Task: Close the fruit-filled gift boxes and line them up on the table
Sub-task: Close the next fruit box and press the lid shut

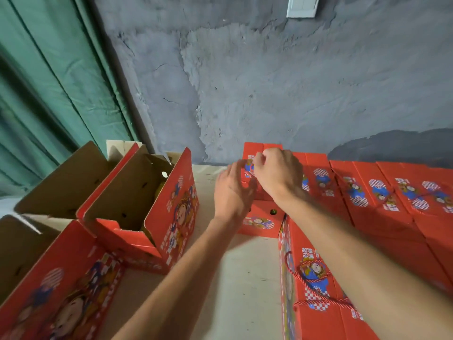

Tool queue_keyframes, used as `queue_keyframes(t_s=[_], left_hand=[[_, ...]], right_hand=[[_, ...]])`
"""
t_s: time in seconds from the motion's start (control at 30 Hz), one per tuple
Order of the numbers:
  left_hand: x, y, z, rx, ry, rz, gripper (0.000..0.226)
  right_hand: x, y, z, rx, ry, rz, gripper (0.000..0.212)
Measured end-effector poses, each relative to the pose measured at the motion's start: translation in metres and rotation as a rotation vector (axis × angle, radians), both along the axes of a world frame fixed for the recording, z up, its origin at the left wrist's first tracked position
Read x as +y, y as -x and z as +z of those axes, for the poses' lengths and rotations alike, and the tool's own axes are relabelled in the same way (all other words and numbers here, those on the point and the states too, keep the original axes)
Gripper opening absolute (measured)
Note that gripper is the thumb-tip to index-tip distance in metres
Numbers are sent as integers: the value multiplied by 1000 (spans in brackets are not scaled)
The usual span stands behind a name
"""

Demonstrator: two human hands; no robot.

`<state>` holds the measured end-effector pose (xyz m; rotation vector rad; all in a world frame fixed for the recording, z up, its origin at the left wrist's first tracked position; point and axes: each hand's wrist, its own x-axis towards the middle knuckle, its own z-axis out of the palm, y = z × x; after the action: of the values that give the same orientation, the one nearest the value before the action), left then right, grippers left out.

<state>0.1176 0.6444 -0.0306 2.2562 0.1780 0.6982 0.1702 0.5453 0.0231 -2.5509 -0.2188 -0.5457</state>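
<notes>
A closed red gift box [260, 222] stands at the left end of the back row, against the wall. My right hand [278, 174] lies over its top with curled fingers that pinch at the lid near the printed label. Against the top left edge of the same box rests my left hand [232, 192], its fingers fairly straight; a thin red cord runs by its thumb. An open red gift box [171, 204] stands to the left, a bit of yellow fruit [159, 190] showing inside. Two more open boxes [61, 182] [73, 278] stand further left and nearer.
A row of closed red boxes [372, 195] runs to the right along the wall. Another closed box with a red-and-white rope handle [315, 278] lies under my right forearm. The pale wooden table [245, 278] shows between the two groups. A green curtain [49, 94] hangs at the left.
</notes>
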Motion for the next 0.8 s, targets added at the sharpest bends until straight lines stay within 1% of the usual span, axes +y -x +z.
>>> queue_keyframes(t_s=[0.07, 0.1, 0.17, 0.23, 0.3, 0.37, 0.4, 0.47, 0.53, 0.67, 0.73, 0.8], left_hand=[[19, 25, 21, -107, -148, 99, 46], [29, 38, 31, -110, -224, 141, 47], [50, 60, 49, -11, -330, 205, 49], [75, 79, 60, 97, -403, 282, 46], [101, 94, 66, 158, -408, 375, 40], [124, 107, 69, 249, -334, 450, 57], [136, 111, 69, 300, -286, 482, 59], [160, 114, 65, 404, -224, 514, 47], [176, 115, 59, 497, -207, 499, 47], [187, 116, 46, 527, -309, 454, 49], [190, 117, 41, 509, -362, 454, 49], [191, 118, 39, 482, -450, 449, 46]], right_hand=[[12, 16, 11, 7, -45, 69, 37], [20, 23, 15, 47, -93, 104, 36], [39, 37, 20, 136, -171, 165, 33], [64, 54, 18, 229, -231, 215, 34], [93, 69, 12, 399, -341, 284, 41], [120, 84, 5, 572, -408, 309, 45], [132, 90, 4, 608, -398, 324, 48], [153, 98, 1, 645, -341, 338, 51], [171, 103, -5, 697, -304, 334, 54], [194, 111, -19, 782, -245, 266, 59], [198, 112, -20, 766, -196, 220, 54], [196, 109, -16, 706, -136, 156, 42]])
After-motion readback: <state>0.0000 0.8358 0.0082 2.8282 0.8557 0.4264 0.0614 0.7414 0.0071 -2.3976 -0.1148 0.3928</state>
